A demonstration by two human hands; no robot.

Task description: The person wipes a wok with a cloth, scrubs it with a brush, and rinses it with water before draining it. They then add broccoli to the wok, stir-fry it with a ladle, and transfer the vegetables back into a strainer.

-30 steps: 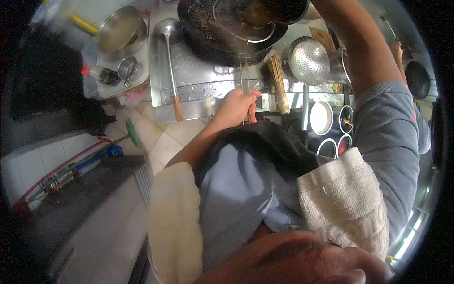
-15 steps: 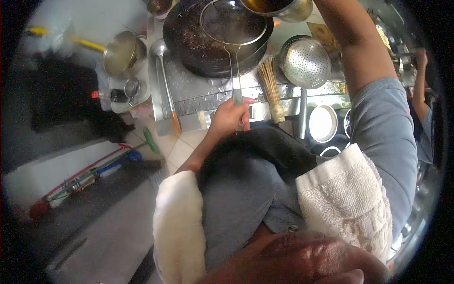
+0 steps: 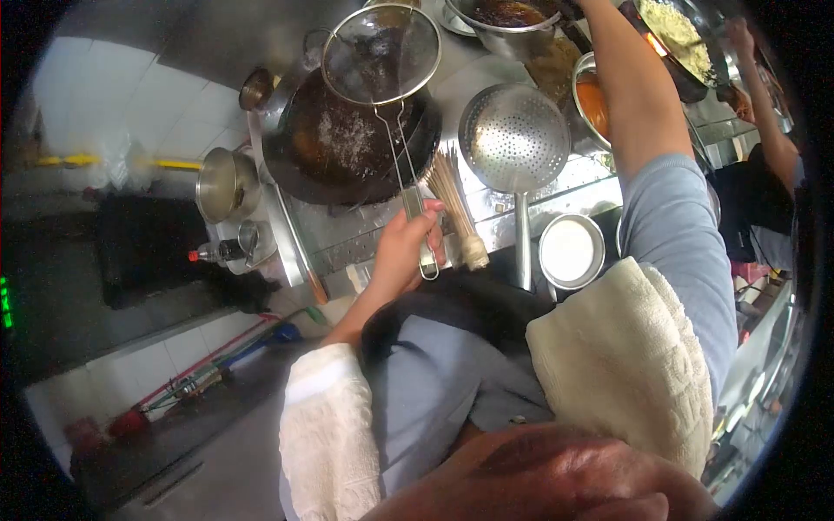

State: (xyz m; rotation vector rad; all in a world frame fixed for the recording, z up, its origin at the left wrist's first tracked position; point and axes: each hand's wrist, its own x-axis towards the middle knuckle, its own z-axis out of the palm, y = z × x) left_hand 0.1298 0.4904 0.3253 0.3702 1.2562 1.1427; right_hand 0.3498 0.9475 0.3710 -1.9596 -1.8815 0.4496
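Note:
My left hand point(image 3: 410, 245) is closed around the handle of a round fine-mesh strainer point(image 3: 382, 61). The strainer hangs over the near side of a large black wok point(image 3: 295, 148), which has a dark, wet-looking bottom. My right forearm point(image 3: 638, 87) reaches up to the top edge, where the hand itself is cut off. Close to that edge is a metal pot point(image 3: 508, 42) with dark liquid in it. A perforated ladle point(image 3: 514, 137) lies right of the wok, its handle pointing toward me. Between them rests a bamboo whisk brush point(image 3: 460, 213).
A long-handled ladle point(image 3: 300, 247) lies left of the wok, near a metal bowl point(image 3: 228, 187) and a red-capped bottle point(image 3: 217, 251). To the right are a white-filled container point(image 3: 571, 252) and a pot of orange liquid point(image 3: 594, 108). Another person's arm point(image 3: 764, 108) is near a wok of yellow food point(image 3: 676, 39).
The view has shifted, bringing more of the right side into sight. The metal pot, earlier beside the strainer's rim, is now farther right of it. My left hand keeps its grip on the strainer.

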